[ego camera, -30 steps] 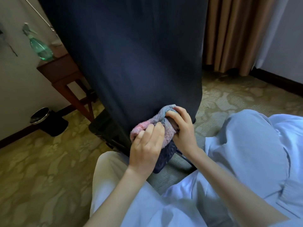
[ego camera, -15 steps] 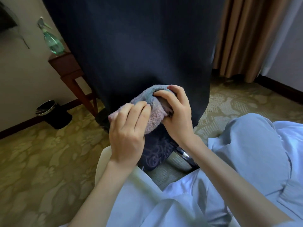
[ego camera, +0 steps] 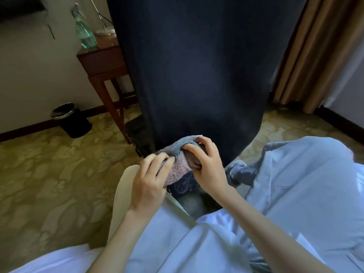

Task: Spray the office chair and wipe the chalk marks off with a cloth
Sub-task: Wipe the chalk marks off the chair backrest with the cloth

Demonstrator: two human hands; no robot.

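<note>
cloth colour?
Pink and grey-blue terry cloth, held in both hands; head view.

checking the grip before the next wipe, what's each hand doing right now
Left hand: closed on the cloth, at its left side.
Right hand: closed on the cloth, fingers curled over its top fold.

Your chair back (ego camera: 193, 75) rises dead ahead — the cloth (ego camera: 177, 160) sits at its near bottom edge, left hand (ego camera: 149, 182) and right hand (ego camera: 208, 166) on it. Far left, a table (ego camera: 102, 62) carries the bottle (ego camera: 84, 34); a bin (ego camera: 72, 121) stands left of it — curtains (ego camera: 315, 56) far right.
</note>
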